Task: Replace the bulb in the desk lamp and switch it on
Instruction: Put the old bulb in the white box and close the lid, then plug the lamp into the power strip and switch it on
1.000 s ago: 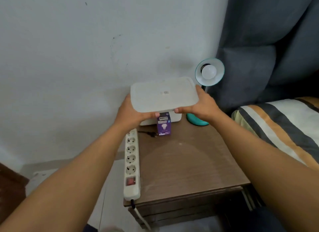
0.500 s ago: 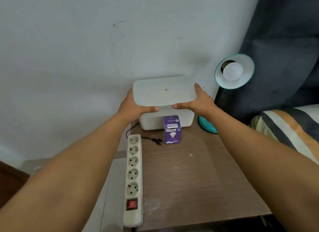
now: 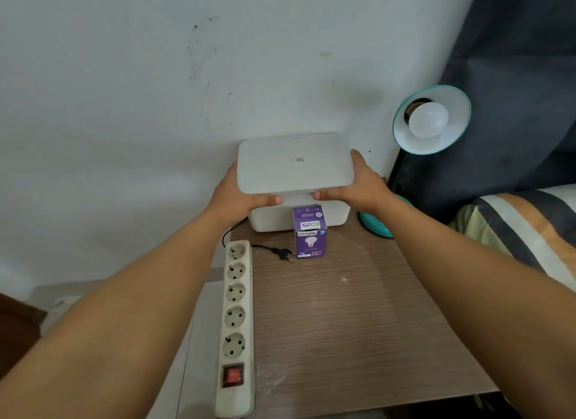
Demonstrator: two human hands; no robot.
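Observation:
A teal desk lamp point(image 3: 431, 119) stands at the back right of the wooden nightstand point(image 3: 358, 325), its shade tilted toward me with a white bulb point(image 3: 428, 120) screwed in. Its teal base point(image 3: 375, 223) peeks out behind my right wrist. A purple bulb box point(image 3: 309, 231) stands upright in front of a white storage box point(image 3: 299, 220). My left hand point(image 3: 241, 191) and my right hand point(image 3: 358, 186) grip the two ends of the white lid point(image 3: 294, 164), which sits over the storage box. The lamp's black plug point(image 3: 282, 253) lies unplugged on the tabletop.
A white power strip point(image 3: 235, 322) with a red switch runs along the nightstand's left edge. The white wall is directly behind. A dark headboard and striped bedding point(image 3: 523, 228) fill the right side.
The lid in both hands has come down toward the storage box and sits lower over it. The camera has shifted closer and to the left, so the lamp appears farther right.

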